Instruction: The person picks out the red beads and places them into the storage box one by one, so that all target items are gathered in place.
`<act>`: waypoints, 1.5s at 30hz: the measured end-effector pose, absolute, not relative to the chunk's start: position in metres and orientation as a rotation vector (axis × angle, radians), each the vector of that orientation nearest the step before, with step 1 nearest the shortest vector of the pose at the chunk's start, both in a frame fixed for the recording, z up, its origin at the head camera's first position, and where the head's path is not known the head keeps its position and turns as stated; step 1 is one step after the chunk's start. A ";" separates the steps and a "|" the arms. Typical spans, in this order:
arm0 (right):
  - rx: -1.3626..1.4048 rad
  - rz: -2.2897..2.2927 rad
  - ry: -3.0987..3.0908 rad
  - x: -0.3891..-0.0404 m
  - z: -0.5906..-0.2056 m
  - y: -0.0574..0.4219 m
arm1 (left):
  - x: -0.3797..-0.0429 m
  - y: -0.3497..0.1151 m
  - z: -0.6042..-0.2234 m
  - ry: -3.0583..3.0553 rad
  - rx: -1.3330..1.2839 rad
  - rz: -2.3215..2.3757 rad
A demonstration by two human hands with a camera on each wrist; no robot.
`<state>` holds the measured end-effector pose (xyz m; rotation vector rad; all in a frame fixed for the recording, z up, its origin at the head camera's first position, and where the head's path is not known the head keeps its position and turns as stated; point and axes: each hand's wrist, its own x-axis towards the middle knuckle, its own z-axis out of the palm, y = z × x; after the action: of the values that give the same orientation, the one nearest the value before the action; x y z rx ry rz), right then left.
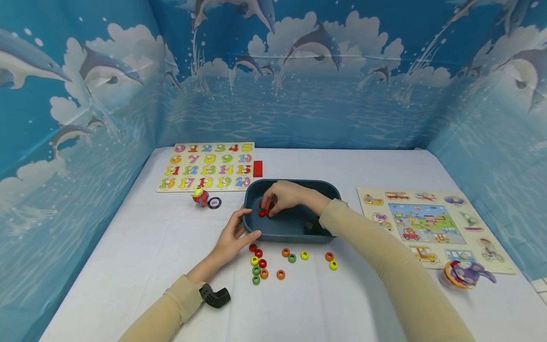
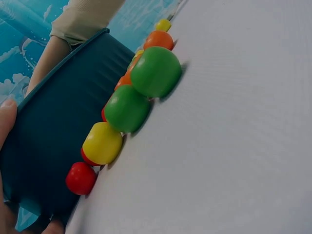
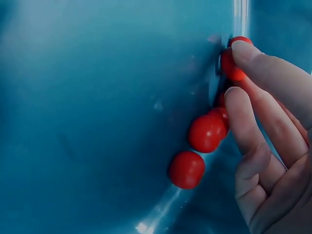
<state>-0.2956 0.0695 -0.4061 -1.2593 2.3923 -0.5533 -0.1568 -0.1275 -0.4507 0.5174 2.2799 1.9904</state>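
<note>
A dark blue plastic bin [image 1: 290, 238] stands in the middle of the table. My left hand [image 1: 231, 239] holds its front left corner, thumb along the front and fingers at the left side. Inside the bin, my right hand [image 1: 284, 197] pinches a red bead [image 3: 231, 64] between thumb and fingertips. More red beads, such as this red bead [image 3: 186, 169], lie along the bin floor near that hand. Just outside the front wall sit loose beads: a yellow bead [image 2: 102, 143], a green bead [image 2: 156, 72], a red bead [image 2: 81, 178] and several others, some orange.
Behind at the left lies a number board [image 1: 206, 167] with a red block [image 1: 258, 169] beside it. A small figurine [image 1: 200, 196] and a black-and-white disc [image 1: 214, 203] stand before it. At right are a picture puzzle board [image 1: 427, 197] and a purple toy [image 1: 466, 274].
</note>
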 end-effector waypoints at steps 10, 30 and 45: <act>-1.320 -0.767 2.399 -0.280 -0.357 0.082 | -0.163 -0.130 -0.464 2.295 0.511 1.991; -1.408 -1.114 2.356 -0.154 -0.372 0.092 | -0.155 -0.127 -0.443 2.289 0.563 2.015; -1.341 -0.820 2.477 -0.144 -0.423 0.080 | -0.155 -0.126 -0.450 2.308 0.531 1.990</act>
<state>-0.1439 0.0796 -0.4233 -1.3412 2.4773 -0.8201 -0.1554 -0.1259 -0.4505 0.5306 2.3078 1.9902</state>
